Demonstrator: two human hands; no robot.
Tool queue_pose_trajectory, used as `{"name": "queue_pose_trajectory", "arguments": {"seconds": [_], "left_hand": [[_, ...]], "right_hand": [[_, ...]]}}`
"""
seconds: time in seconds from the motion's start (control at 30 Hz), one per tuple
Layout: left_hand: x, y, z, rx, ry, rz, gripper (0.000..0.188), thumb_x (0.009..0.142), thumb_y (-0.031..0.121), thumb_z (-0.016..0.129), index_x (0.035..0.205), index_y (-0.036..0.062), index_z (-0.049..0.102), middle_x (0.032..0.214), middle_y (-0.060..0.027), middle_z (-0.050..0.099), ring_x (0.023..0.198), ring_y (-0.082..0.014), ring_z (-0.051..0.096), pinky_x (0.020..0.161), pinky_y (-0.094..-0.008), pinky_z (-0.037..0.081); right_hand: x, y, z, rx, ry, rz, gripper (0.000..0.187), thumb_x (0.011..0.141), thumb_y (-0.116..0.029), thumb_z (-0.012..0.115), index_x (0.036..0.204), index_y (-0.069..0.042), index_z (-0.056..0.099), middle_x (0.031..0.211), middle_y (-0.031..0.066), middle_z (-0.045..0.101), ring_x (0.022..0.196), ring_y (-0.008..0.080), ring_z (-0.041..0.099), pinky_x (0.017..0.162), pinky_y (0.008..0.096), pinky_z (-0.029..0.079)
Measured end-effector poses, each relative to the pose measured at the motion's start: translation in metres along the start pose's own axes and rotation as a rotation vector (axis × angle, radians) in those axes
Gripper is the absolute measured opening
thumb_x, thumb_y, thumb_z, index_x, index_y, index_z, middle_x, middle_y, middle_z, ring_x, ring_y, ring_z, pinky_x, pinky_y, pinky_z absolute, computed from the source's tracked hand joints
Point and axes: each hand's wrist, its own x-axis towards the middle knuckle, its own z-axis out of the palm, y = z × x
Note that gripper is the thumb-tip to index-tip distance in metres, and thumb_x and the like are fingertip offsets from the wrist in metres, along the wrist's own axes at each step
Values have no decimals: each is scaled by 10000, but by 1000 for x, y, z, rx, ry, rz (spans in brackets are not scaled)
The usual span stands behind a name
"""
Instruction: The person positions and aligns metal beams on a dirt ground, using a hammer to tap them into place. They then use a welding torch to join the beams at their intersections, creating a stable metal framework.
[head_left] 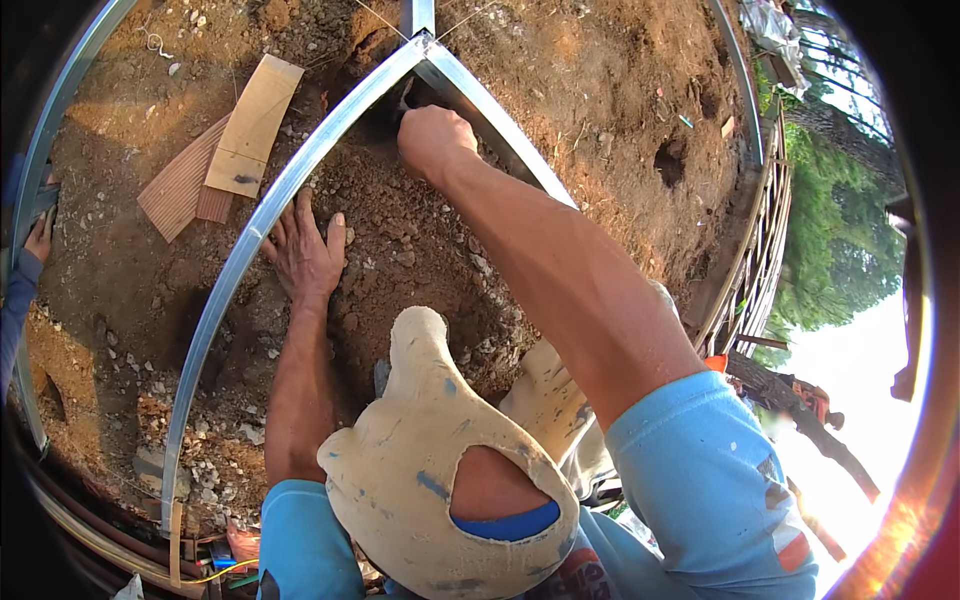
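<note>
My left hand (308,252) presses on the loose brown soil (400,240) with its fingers spread, the fingertips beside a curved silver metal beam (335,130). Just below the peak where that beam meets a second metal beam (505,130), my right hand (437,142) is closed in a fist. A short dark and light shape shows past its knuckles, in the shadow under the joint. What the fist holds, if anything, is hidden. Between my arms, my bent knee (430,430) is in paint-spotted beige trousers with a large hole.
Flat wooden boards (256,120) lie on the soil left of the beam. At the far left, another person's hand (40,235) is near an outer metal beam (40,140). A hole (670,160) opens in the soil at right, before a wooden fence (755,250).
</note>
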Motion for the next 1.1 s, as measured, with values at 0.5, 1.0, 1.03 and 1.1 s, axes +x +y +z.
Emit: {"name": "queue_pose_trajectory", "arguments": {"seconds": [0.5, 1.0, 1.03, 1.1], "left_hand": [[0, 2, 2, 68, 125, 66, 681, 1011, 520, 556, 1556, 139, 408, 1578, -186, 438, 1502, -365, 328, 1188, -626, 206], [1, 5, -6, 11, -4, 5, 703, 1012, 516, 542, 1583, 142, 372, 1637, -194, 361, 1555, -385, 244, 1226, -661, 128], [0, 6, -6, 20, -17, -3, 700, 1013, 515, 540, 1581, 141, 374, 1637, -192, 362, 1554, -381, 247, 1226, -658, 131], [0, 5, -6, 45, 10, 10, 694, 1013, 514, 538, 1574, 137, 380, 1631, -187, 370, 1548, -375, 258, 1221, -656, 149]], "right_hand": [[-76, 40, -47, -152, 9, -98, 288, 896, -166, 651, 1100, 3, 765, 1106, 207, 764, 1065, 367, 740, 924, 470, 593], [-21, 4, -4, 363, -95, 264, 337, 928, -169, 639, 1221, -37, 741, 1262, 185, 726, 1199, 357, 693, 996, 435, 575], [-22, 6, 0, 377, -69, 262, 339, 932, -178, 634, 1223, -40, 739, 1264, 186, 724, 1201, 363, 689, 1006, 439, 568], [-24, 16, 7, 386, -26, 230, 342, 940, -198, 624, 1227, -47, 735, 1269, 188, 721, 1205, 375, 682, 1026, 449, 554]]}}
